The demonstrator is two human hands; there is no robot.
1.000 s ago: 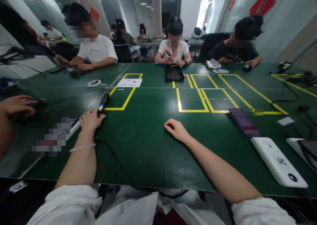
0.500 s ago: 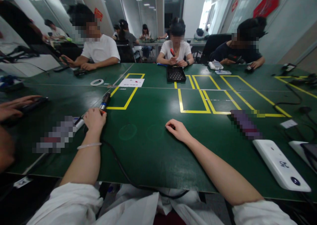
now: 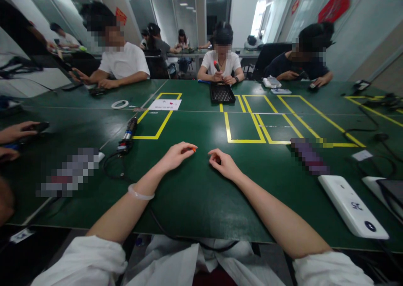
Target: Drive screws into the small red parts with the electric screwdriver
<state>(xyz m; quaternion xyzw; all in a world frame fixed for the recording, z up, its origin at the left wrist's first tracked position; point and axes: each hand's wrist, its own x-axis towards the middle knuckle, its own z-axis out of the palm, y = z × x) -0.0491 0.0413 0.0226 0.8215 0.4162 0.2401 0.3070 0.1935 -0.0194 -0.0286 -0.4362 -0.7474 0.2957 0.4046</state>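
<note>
My left hand rests on the green table near the middle, its fingers pinched on a small orange piece. Just to the right, a short gap away, my right hand lies with its fingers curled in; what they hold, if anything, is hidden. A black electric screwdriver with a blue band lies on the table to the left of my left hand, untouched, and its black cable loops toward the table edge.
Yellow tape rectangles mark the table. A black tray, a white sheet and a white ring lie further back. A white device sits at the right. A co-worker's hand is at the left; people sit opposite.
My left hand has let go of the screwdriver and moved right to the middle, close to my right hand, now pinching a small orange piece. The right hand has stayed put.
</note>
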